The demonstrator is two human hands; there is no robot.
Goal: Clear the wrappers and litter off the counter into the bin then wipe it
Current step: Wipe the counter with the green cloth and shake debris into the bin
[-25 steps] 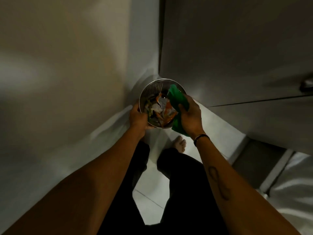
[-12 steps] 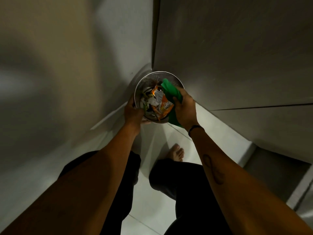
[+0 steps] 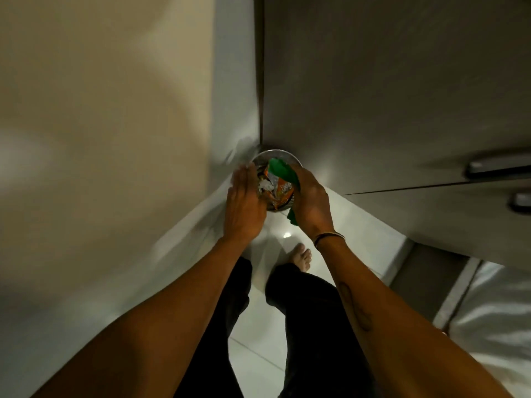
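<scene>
Head view: bin [image 3: 291, 160] in pale-tiled corner, right hand [image 3: 311, 201] grip around green cloth [image 3: 283, 172], left hand [image 3: 244, 208] flat.

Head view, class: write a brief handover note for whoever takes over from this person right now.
Left hand: open, flat by the rim of the round metal mesh bin, holding nothing.
Right hand: shut on a green cloth over the bin.
Orange and white crumpled wrappers lie inside the bin, which stands on the white tiled floor in a corner.
Done: wrappers binned.
Left: keep the cloth, return to the counter (out of view), check for litter, wipe it.
</scene>
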